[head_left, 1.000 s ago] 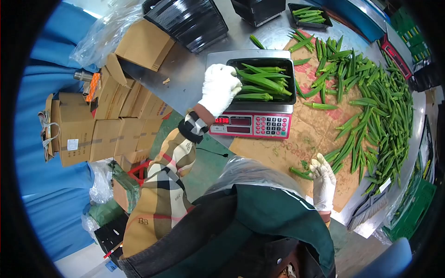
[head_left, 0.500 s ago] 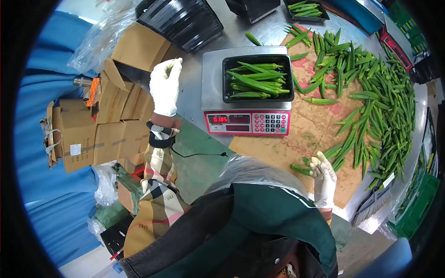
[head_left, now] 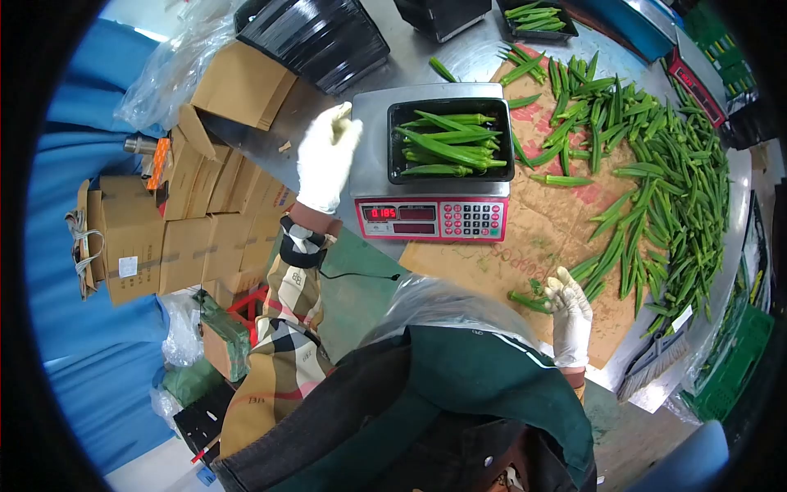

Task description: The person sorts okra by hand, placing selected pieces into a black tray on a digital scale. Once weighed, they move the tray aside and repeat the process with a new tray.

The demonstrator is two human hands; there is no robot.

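Observation:
My left hand (head_left: 328, 156), in a white glove, is raised beside the left edge of the weighing scale (head_left: 373, 182). Its fingers are bent and loosely apart, with nothing seen in them. A black tray (head_left: 510, 139) sits on the scale and holds several green okra pods (head_left: 455, 148); the red display reads 0.185. Low over the cardboard, my right hand (head_left: 568, 316), also gloved, has its fingers curled against the end of an okra pod (head_left: 527, 301). The fingers partly hide that end.
A large okra pile (head_left: 680, 197) covers the right side of the cardboard sheet (head_left: 459, 261). Stacked black trays (head_left: 316, 41) and another tray of okra (head_left: 566, 34) stand at the back. Cardboard boxes (head_left: 127, 238) are at left, a brush (head_left: 656, 369) at lower right.
My left hand has moved right, toward the scale, uncovering a small tan scrap on the table. The right hand and the tray of okra stay in place.

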